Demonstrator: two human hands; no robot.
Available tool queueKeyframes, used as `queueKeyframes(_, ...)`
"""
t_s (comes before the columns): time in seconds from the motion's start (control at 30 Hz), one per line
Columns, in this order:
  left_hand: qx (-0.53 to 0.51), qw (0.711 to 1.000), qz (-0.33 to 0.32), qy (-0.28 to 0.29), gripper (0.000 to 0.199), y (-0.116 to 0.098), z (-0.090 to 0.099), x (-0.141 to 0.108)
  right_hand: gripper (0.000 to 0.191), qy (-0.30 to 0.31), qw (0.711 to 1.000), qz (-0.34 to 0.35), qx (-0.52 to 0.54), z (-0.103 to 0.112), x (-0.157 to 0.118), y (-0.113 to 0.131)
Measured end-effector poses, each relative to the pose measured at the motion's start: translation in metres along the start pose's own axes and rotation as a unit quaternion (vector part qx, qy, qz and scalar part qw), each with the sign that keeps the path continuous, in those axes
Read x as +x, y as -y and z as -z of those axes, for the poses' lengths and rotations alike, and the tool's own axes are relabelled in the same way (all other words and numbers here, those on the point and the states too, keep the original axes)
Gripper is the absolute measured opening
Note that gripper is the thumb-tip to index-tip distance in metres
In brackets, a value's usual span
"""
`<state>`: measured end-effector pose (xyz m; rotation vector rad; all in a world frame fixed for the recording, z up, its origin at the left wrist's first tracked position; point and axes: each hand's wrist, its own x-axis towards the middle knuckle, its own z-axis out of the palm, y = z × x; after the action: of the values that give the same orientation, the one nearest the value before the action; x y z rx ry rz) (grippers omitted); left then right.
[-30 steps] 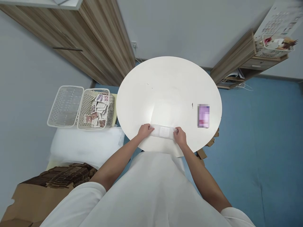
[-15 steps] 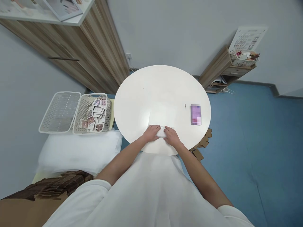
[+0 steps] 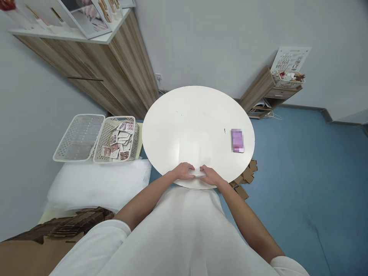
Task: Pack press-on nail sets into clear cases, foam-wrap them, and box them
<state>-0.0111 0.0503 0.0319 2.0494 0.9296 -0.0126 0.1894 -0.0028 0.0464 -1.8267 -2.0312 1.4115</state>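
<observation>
Near the front edge of the round white table [image 3: 195, 126], a small flat white packet [image 3: 197, 173] lies between my two hands. Its exact kind is hard to make out against the white top. My left hand [image 3: 183, 171] grips the packet's left end, fingers curled over it. On the other end, my right hand [image 3: 209, 174] holds it with thumb and fingers. A purple box [image 3: 237, 140], blurred by pixels, rests on the table's right side, apart from both hands.
Left of the table, a white basket [image 3: 99, 158] holds printed sachets; another basket [image 3: 59, 151] holds clear plastic pieces. White sheets [image 3: 100, 180] and folded brown cardboard [image 3: 37, 253] lie nearer me. Cardboard pieces [image 3: 246, 174] sit below the table's right edge. Wooden cabinets [image 3: 126, 65] stand behind.
Both hands have drawn the white packet closer to the table's front edge, and their fingers now hold its ends rather than lying over it. My view has shifted slightly.
</observation>
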Motion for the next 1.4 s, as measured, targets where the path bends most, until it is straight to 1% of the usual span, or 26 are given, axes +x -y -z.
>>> queueKeyframes(0.13, -0.094, 0.995, 0.023, 0.002, 0.040, 0.005, 0.012, 0.003, 0.023, -0.007, 1.000, 0.013, 0.013, 0.016, 0.011, 0.002)
queueKeyframes(0.27, -0.211, 0.974, 0.079, 0.017, 0.040, 0.016, 0.027, 0.003, 0.023, 0.007, 0.998, -0.001, 0.056, 0.032, 0.028, -0.003)
queueKeyframes(0.37, -0.266, 0.955, 0.128, -0.016, 0.039, 0.027, 0.031, 0.000, 0.027, 0.031, 0.994, -0.015, 0.102, 0.040, 0.039, -0.009)
queueKeyframes(0.47, -0.288, 0.940, 0.173, -0.054, 0.035, 0.038, 0.026, -0.001, 0.027, 0.024, 0.991, -0.031, 0.131, 0.043, 0.049, -0.016)
queueKeyframes(0.6, -0.275, 0.930, 0.224, -0.095, 0.029, 0.050, 0.016, 0.001, 0.025, -0.027, 0.986, -0.069, 0.152, 0.041, 0.058, -0.030)
queueKeyframes(0.77, -0.200, 0.935, 0.269, -0.119, 0.029, 0.056, 0.011, 0.003, 0.025, -0.109, 0.977, -0.125, 0.133, 0.033, 0.058, -0.044)
queueKeyframes(0.83, -0.159, 0.936, 0.284, -0.131, 0.028, 0.054, 0.009, 0.003, 0.029, -0.137, 0.976, -0.126, 0.112, 0.028, 0.055, -0.047)
queueKeyframes(0.9, -0.124, 0.933, 0.302, -0.151, 0.023, 0.049, 0.006, 0.002, 0.039, -0.176, 0.974, -0.107, 0.090, 0.023, 0.050, -0.046)
queueKeyframes(0.93, -0.110, 0.929, 0.310, -0.169, 0.022, 0.045, 0.005, 0.001, 0.043, -0.203, 0.972, -0.091, 0.073, 0.020, 0.047, -0.045)
queueKeyframes(0.97, -0.093, 0.924, 0.316, -0.194, 0.026, 0.040, 0.004, 0.000, 0.047, -0.230, 0.969, -0.074, 0.051, 0.018, 0.044, -0.043)
queueKeyframes(1.03, -0.040, 0.919, 0.304, -0.250, 0.045, 0.028, 0.002, -0.002, 0.049, -0.265, 0.964, -0.029, -0.005, 0.016, 0.038, -0.039)
queueKeyframes(1.07, -0.005, 0.923, 0.277, -0.268, 0.053, 0.021, 0.001, -0.002, 0.048, -0.261, 0.965, 0.002, -0.036, 0.016, 0.035, -0.036)
queueKeyframes(1.1, 0.032, 0.933, 0.235, -0.270, 0.059, 0.015, 0.001, -0.001, 0.046, -0.242, 0.967, 0.037, -0.067, 0.016, 0.034, -0.034)
queueKeyframes(1.13, 0.068, 0.947, 0.185, -0.254, 0.064, 0.010, 0.001, 0.000, 0.045, -0.212, 0.970, 0.073, -0.096, 0.016, 0.033, -0.032)
queueKeyframes(1.2, 0.120, 0.971, 0.086, -0.188, 0.069, 0.003, 0.000, 0.006, 0.047, -0.143, 0.971, 0.130, -0.143, 0.015, 0.036, -0.028)
queueKeyframes(1.23, 0.136, 0.978, 0.052, -0.152, 0.070, 0.001, 0.000, 0.009, 0.050, -0.115, 0.969, 0.145, -0.162, 0.015, 0.038, -0.027)
queueKeyframes(1.3, 0.156, 0.982, 0.027, -0.105, 0.067, 0.000, 0.000, 0.016, 0.051, -0.087, 0.969, 0.143, -0.183, 0.013, 0.043, -0.024)
queueKeyframes(1.4, 0.162, 0.983, 0.034, -0.084, 0.058, 0.001, 0.001, 0.021, 0.047, -0.089, 0.972, 0.113, -0.185, 0.008, 0.045, -0.022)
